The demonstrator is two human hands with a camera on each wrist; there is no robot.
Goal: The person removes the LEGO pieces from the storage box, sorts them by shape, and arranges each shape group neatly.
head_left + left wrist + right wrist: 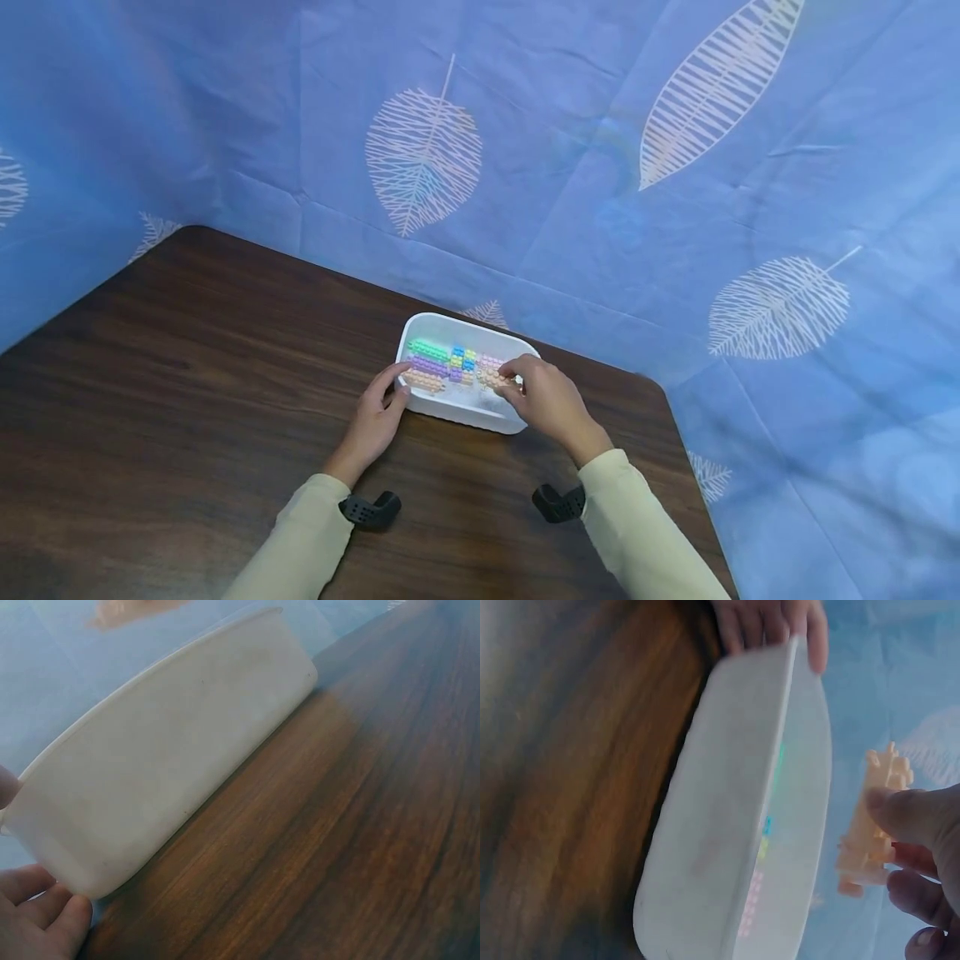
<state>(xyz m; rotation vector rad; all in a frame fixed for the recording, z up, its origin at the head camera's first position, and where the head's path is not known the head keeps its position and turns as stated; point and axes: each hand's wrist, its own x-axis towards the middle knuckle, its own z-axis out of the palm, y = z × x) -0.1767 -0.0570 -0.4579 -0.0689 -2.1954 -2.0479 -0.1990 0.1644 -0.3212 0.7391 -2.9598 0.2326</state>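
A white plastic bin (461,411) sits on the table, with rows of small studded building blocks inside. My left hand (372,425) grips its left end, thumb and fingers on either side of the rim. Over the right part of the bin, my right hand (551,400) pinches a peach building-block piece (868,825) between thumb and fingers. In the right wrist view this piece is raised above the rim. Green blocks (429,350), purple blocks (427,365) and peach blocks (424,381) lie at the left. Blue and yellow blocks (462,362) fill the middle, beside pink blocks (490,361).
The dark wooden table (187,400) extends around the bin, its far edge close behind. A blue cloth (562,167) with white leaf prints hangs beyond the table. Black wrist bands (371,510) project from both sleeves above the tabletop.
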